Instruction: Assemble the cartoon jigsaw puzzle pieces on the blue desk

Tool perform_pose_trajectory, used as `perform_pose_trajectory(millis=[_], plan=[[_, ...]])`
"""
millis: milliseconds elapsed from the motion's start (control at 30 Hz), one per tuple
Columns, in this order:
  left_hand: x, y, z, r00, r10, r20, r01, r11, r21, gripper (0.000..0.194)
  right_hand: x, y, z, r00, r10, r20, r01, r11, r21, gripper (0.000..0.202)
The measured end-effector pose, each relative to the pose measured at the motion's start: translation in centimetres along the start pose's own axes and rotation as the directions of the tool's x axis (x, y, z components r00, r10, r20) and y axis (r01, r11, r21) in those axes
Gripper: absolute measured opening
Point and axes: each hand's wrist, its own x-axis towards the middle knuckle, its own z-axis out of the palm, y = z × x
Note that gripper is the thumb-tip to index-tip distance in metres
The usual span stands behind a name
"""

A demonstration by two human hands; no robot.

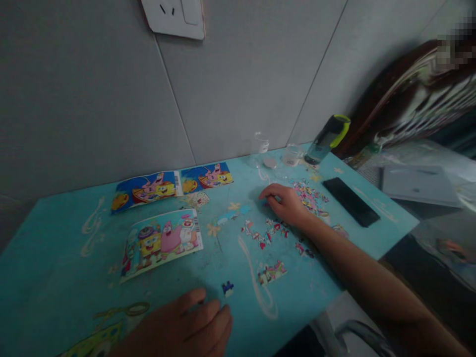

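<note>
Turquoise table (pixel 67 248), flat, patterned, runs along the wall at its far edge. Left hand (pixel 186 322), by the near edge: fingers loosely bent, underside hidden, can't tell if anything's in them. Right hand (pixel 284 201), midway toward the right edge: fingers curled down, can't tell if they pinch a piece.

Picture sheet (pixel 163 243), left of centre: looks like thin card, likely springy; take by the short ends. Loose piece pile (pixel 307 193), near the right edge: small bits, probably near weightless, stiff, easy to flick away. Pick singly, fingertips on opposite sides.

Joined strip (pixel 273 272), toward the near edge: likely fragile at the interlocks, may split if lifted from one end. Better slid flat or supported full length. Blue cluster (pixel 227 288), just beyond the left fingers: light, thin; pinch across the sides, don't pry at tabs.
</note>
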Motion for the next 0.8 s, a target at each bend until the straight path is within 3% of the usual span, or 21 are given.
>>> perform_pose_trajectory(millis=[133,233,400,600,800], plan=[[-0.3,0.2,0.5,0.999,0.032,-0.038,-0.032,0.999,-0.004,0.038,-0.1,-1.0,-0.2,0.997,-0.043,0.056,0.041,0.999,0.034,0.030],[-1.0,-0.1,1.1,0.996,0.051,-0.075,-0.052,0.999,-0.016,0.038,-0.2,-1.3,-0.6,0.989,0.008,0.146,-0.027,0.991,0.134,0.027],[-1.7,-0.1,1.2,0.997,-0.037,-0.066,0.033,0.998,-0.060,0.040,-0.2,-1.2,-1.5,0.945,0.065,0.320,-0.149,0.958,0.246,0.021],[-0.8,-0.4,0.8,0.997,-0.058,-0.041,0.054,0.995,-0.080,0.035,-0.1,-1.7,-2.1,0.938,-0.093,0.333,0.055,0.991,0.120,0.011],[-1.1,-0.4,0.7,0.998,-0.065,-0.018,0.063,0.994,-0.084,0.034,-0.2,-2.2,-2.0,0.891,-0.113,0.439,0.070,0.991,0.114,0.006]])
